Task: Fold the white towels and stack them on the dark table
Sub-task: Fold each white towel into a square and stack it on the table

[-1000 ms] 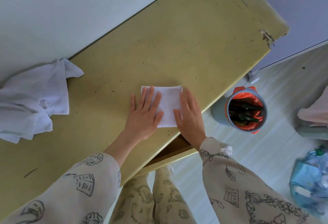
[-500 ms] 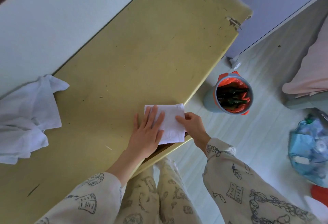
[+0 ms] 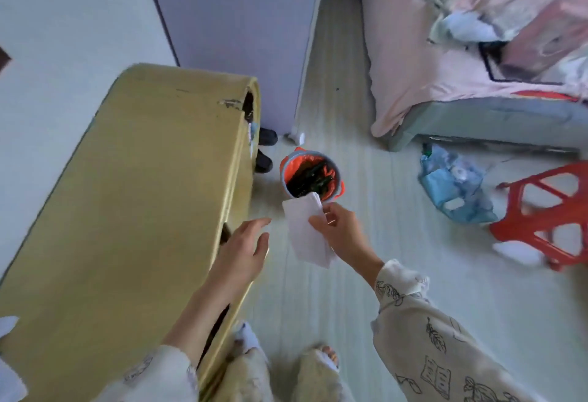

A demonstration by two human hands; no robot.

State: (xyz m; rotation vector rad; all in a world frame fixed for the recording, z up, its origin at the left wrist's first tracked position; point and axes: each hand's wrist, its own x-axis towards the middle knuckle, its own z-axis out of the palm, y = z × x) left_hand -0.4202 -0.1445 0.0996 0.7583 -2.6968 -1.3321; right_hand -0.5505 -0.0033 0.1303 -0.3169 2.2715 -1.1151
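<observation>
The right hand point(image 3: 342, 233) pinches a folded white towel point(image 3: 307, 233) between thumb and fingers and holds it in the air over the pale floor point(image 3: 366, 306), off the edge of the yellow table point(image 3: 127, 210). The towel hangs as a flat rectangle, its upper corner overlapping the rim of a grey bin point(image 3: 313, 178) lined with an orange bag. The left hand point(image 3: 245, 252) is empty, its fingers relaxed and spread, hovering at the table's edge just beside the towel without touching it. To the right stand a red plastic stool point(image 3: 547, 217) and a blue bag point(image 3: 455, 188), with a bed in pink sheets point(image 3: 445, 51) behind. A white scrap at the lower left edge may be another towel point(image 3: 9, 379), though it is too cropped to tell.
</observation>
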